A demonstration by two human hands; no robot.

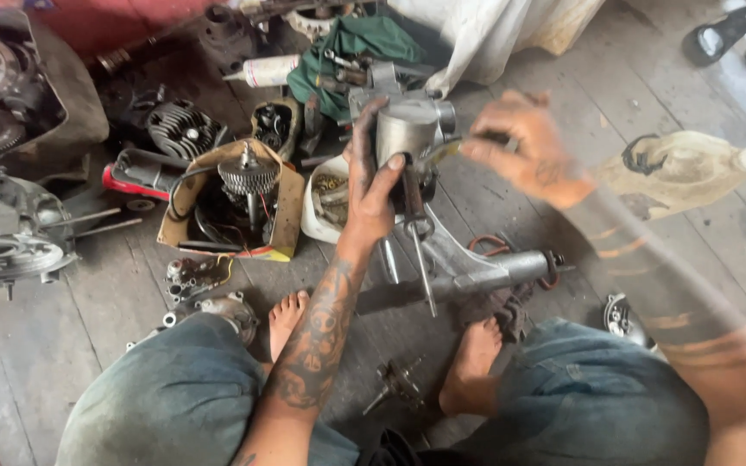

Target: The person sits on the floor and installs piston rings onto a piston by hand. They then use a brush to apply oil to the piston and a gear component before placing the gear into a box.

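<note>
**Greasy hands working a metal cylinder over an engine case**

Both hands are meeting at chest height above the plank floor [675, 216]. His left hand [371, 185] is wrapping tightly around a dull grey metal cylinder [407, 129], thumb across its front and fingers curling behind, holding it upright. His right hand [524, 147] is coming in from the other side, blurred, with fingers pinching narrowly on something small and dark at the cylinder's edge; what it is pinching I cannot tell.

Directly beneath the left hand, thin steel studs [420, 259] are running down from the cylinder into a grey engine case [468, 263] that is lying on the floor between his bare feet [472, 367]. A small crank piece [397, 382] is lying just beside the nearer foot.

To the left of the left hand, a white plastic tub [325, 203] of small parts is sitting close by, and beyond it an open cardboard box [282, 220] is holding a toothed gear [249, 175] on a shaft. Further left, a finned black engine head [185, 129] and a large round engine cover [10, 250] are resting well apart from him.

Behind the hands, a green cloth [364, 43] is carrying loose tools, with a white tube [269, 71] beside it. To the right of the right hand, a grimy pale plastic jug [679, 168] with a white cap is lying on its side.
</note>
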